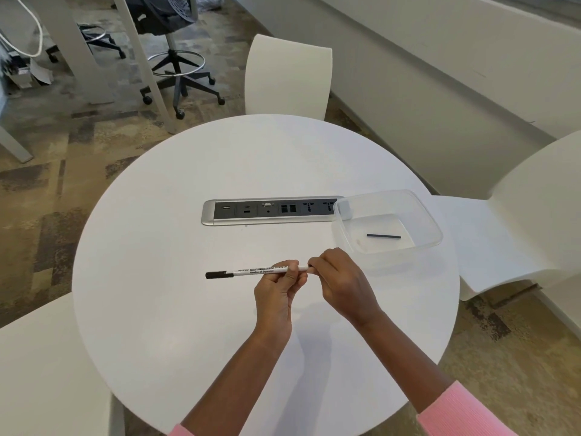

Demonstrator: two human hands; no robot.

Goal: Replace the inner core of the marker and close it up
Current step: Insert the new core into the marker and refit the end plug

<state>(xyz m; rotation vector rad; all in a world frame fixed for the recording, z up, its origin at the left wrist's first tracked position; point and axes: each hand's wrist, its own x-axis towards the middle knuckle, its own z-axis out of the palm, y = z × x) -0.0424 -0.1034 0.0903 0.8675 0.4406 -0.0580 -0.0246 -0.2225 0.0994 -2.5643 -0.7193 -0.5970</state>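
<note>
A white marker (251, 271) with a black cap at its left end is held level above the round white table (188, 309). My left hand (276, 294) grips the barrel near its right end from below. My right hand (339, 281) pinches the barrel's right tip, where a small black part shows between the fingers; what that part is stays hidden. A thin dark core (383, 236) lies alone inside the clear plastic container (434, 228) to the right of the hands.
A silver and black socket panel (209, 215) is set into the table's middle, beyond the marker. White chairs stand at the far side (287, 73), the right (518, 215) and the near left (37, 372). A black office chair (176, 42) stands on the carpet behind.
</note>
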